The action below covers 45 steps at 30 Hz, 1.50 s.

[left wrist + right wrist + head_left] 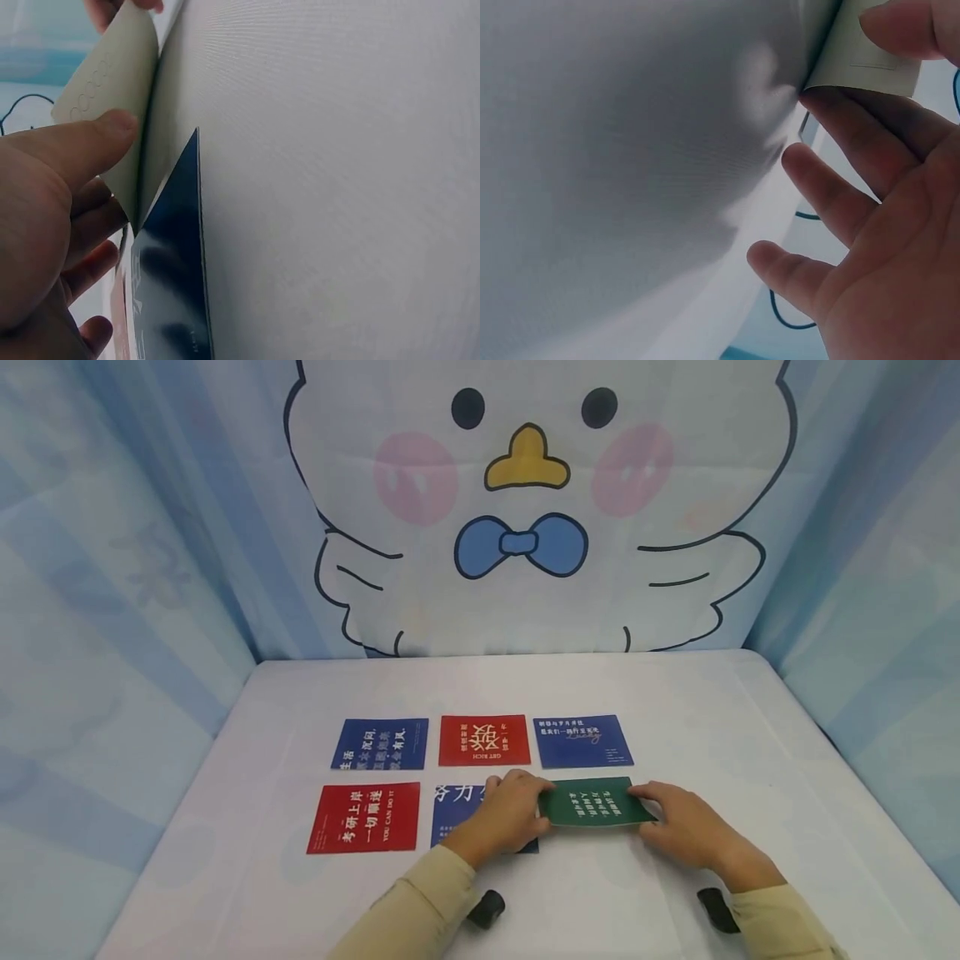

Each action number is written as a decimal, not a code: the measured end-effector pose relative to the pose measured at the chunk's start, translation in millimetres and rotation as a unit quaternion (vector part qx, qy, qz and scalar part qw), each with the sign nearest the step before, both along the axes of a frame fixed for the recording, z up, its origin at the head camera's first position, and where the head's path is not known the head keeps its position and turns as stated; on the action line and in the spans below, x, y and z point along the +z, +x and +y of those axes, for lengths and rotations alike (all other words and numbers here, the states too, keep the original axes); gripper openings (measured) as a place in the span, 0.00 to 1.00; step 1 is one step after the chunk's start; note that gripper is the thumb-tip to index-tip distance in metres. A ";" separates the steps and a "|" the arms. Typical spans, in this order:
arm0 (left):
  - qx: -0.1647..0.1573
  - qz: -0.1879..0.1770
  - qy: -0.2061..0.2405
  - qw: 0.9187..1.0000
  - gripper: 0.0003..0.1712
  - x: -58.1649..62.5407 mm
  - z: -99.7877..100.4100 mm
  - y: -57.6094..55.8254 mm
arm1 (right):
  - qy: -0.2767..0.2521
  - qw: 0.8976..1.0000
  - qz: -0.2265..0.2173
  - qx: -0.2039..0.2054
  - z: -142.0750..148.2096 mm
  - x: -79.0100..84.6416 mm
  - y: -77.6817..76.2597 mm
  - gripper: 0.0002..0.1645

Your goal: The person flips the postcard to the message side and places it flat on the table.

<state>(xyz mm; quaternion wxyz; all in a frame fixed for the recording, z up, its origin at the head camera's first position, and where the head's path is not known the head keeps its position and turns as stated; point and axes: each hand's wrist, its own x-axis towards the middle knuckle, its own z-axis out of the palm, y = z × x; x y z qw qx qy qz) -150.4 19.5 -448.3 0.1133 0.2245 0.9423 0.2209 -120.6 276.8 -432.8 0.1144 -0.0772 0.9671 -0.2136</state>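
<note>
White cloth-covered counter (690,710); pale blue patterned fabric walls (112,568) either side; white cloth backdrop (525,614) behind, printed with a cartoon bird. Thin green rectangular card (592,806): white lettering on face, pale back with a row of circles, slightly bowed. Lies at right end of near row, raised at a tilt; contact with counter unclear. Left hand (512,814) pinches its left end, thumb against fingers; right hand (684,828) pinches its right end, other fingers spread. Count: one green, two red rectangular cards (363,818), three blue rectangular cards (583,742), one partly hidden by left hand
</note>
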 end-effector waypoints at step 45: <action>0.082 -0.061 0.301 0.948 0.22 -4.2 -2.8 3.8 | -0.145 0.978 0.107 -0.109 12.0 0.7 11.2 0.33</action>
